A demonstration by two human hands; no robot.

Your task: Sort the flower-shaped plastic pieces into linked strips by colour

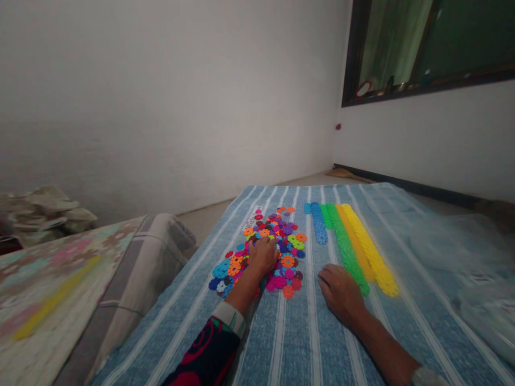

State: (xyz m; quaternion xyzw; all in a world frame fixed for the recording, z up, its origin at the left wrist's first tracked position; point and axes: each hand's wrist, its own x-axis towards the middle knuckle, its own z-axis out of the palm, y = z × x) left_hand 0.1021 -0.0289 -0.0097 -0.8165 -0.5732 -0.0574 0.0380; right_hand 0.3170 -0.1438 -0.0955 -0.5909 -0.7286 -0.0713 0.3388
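My left hand (pixel 263 254) is over a heap of flower-shaped plastic discs (pixel 287 261) in many colours. Its fingers are spread and bent down onto the pieces, tips partly hidden. To the right, my right hand (pixel 340 289) rests low over the cloth with its fingers curled together; whatever they may hold is hidden. Beyond and beside it lie rows of discs sorted by colour: a short blue row (pixel 319 228), a long green row (pixel 348 252), an orange-yellow row (pixel 359 249) and a bright yellow row (pixel 374 252).
Everything lies on a blue striped cloth (pixel 277 343). A clear plastic bag (pixel 486 300) is at the right edge. On the left stands a flowered surface (pixel 60 289) with a yellow strip (pixel 58 297) and a grey striped cover (pixel 132 279). A wall (pixel 181 107) is behind.
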